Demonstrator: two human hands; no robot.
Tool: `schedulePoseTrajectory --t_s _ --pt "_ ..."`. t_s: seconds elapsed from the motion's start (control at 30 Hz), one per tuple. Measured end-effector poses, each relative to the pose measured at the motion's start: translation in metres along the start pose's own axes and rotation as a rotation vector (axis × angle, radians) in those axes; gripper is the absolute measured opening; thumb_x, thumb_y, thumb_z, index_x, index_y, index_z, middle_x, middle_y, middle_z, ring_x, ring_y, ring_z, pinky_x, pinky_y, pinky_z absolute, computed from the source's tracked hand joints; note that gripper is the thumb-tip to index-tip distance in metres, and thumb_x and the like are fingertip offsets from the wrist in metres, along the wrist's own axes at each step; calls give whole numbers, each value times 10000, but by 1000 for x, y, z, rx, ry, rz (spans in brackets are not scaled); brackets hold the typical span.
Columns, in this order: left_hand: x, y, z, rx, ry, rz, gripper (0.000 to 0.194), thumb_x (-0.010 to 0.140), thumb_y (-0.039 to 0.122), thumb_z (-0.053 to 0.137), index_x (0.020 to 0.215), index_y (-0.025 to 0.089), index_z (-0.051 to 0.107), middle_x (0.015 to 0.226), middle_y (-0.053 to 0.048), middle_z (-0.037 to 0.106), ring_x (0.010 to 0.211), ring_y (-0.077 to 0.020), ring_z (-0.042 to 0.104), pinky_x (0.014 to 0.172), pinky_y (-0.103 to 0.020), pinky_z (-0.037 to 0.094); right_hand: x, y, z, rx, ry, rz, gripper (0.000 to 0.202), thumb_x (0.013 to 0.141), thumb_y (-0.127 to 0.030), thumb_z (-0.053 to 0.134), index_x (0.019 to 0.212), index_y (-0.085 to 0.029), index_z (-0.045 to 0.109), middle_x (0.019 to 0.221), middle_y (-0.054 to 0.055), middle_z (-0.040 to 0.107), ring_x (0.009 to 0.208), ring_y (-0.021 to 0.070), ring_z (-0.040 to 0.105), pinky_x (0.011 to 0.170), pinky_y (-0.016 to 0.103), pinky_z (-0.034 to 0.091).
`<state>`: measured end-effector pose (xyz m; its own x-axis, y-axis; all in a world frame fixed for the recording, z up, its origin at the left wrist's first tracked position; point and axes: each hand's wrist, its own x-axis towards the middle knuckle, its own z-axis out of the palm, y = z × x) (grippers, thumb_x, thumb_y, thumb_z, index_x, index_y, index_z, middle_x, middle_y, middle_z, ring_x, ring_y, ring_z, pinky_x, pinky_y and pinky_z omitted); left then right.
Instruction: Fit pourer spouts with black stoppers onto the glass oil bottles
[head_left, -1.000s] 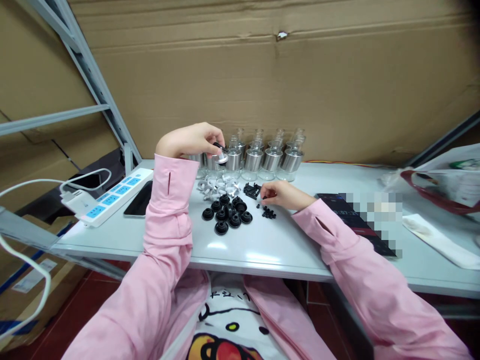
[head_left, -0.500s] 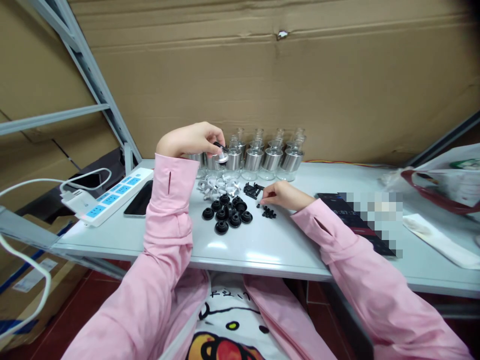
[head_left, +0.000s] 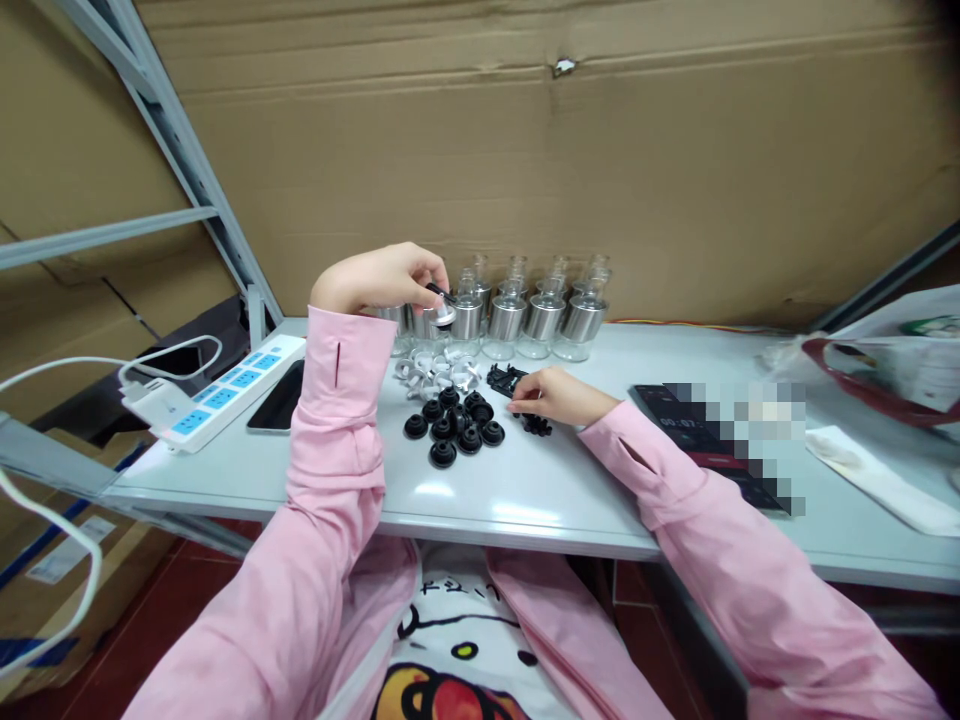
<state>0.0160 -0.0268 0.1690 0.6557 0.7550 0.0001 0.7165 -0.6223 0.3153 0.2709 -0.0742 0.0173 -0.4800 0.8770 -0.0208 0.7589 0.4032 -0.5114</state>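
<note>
My left hand [head_left: 416, 275] pinches a bottle stopper [head_left: 445, 314] with a silver collar and a black top, holding it above the white and silver parts. Low over the table, my right hand [head_left: 551, 396] has thumb and fingers together beside a cluster of tiny black pieces [head_left: 537, 425]; whatever lies between the fingertips is hidden. Thin black parts [head_left: 505, 378] lie just left of that hand. Black ribbed stoppers [head_left: 443, 428] form a group at the middle, with white and silver ring-shaped parts [head_left: 433, 374] behind them. Glass bottles with metal sleeves [head_left: 508, 318] stand in rows at the back.
A white power strip [head_left: 232, 385] and a dark phone [head_left: 277, 398] lie at the left. On the right rest a dark tablet-like screen [head_left: 686, 430], partly pixelated, a white strip [head_left: 881, 480] and a plastic bag [head_left: 900, 350]. Cardboard [head_left: 525, 160] closes off the back.
My right hand has shifted slightly left, its fingertips now closer to the black stoppers. The left hand stays in nearly the same place with the stopper.
</note>
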Motion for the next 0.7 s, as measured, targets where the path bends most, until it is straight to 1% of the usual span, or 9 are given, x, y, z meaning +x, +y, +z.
schedulePoseTrajectory --t_s 0.2,0.3,0.37,0.4,0.47,0.53,0.6,0.7 --pt "0 -2 0 -15 10 22 362 709 403 581 987 172 596 735 -9 631 710 -148 575 655 -240 386 -3 4 -6 99 -105 35 418 670 -522 591 699 -115 681 662 57 657 590 130 534 599 257 424" --pt "-1 -3 0 -16 8 20 362 709 401 579 992 177 594 747 -11 636 717 -152 577 664 -245 389 -7 4 -11 84 -122 60 422 692 -529 582 728 -123 690 663 47 655 605 128 542 604 253 431" --pt "-1 -3 0 -16 7 13 361 711 402 576 995 181 593 755 -13 639 725 -154 578 670 -248 390 -11 5 -15 81 -140 94 422 696 -531 589 789 -130 688 690 41 650 601 122 537 572 248 434" --pt "-2 -3 0 -16 9 11 361 711 401 575 997 181 593 758 -13 639 728 -155 579 672 -249 390 -13 5 -16 94 -161 125 426 673 -526 619 834 -136 681 715 38 647 590 119 535 545 244 437" --pt "-2 -3 -1 -14 11 11 361 712 399 575 1000 183 594 762 -14 639 736 -157 580 676 -250 389 -17 7 -19 139 -216 208 475 578 -482 716 919 -156 654 771 29 635 550 106 526 482 240 441" --pt "-3 -2 -1 -10 12 10 358 714 397 576 999 182 595 765 -14 639 741 -157 579 679 -250 387 -20 9 -21 192 -247 297 534 476 -400 792 934 -180 627 791 12 615 504 92 518 448 244 455" --pt "-3 -1 -1 -6 15 7 351 714 395 577 990 178 599 760 -13 636 739 -154 575 676 -248 386 -22 11 -20 266 -257 355 542 419 -335 822 898 -193 611 791 -2 599 498 94 538 469 261 491" --pt "-3 0 -1 -6 20 8 345 712 394 579 977 175 602 746 -10 632 724 -148 569 668 -244 384 -21 11 -17 371 -261 363 537 388 -307 834 858 -195 599 784 -14 583 548 119 588 549 289 535"
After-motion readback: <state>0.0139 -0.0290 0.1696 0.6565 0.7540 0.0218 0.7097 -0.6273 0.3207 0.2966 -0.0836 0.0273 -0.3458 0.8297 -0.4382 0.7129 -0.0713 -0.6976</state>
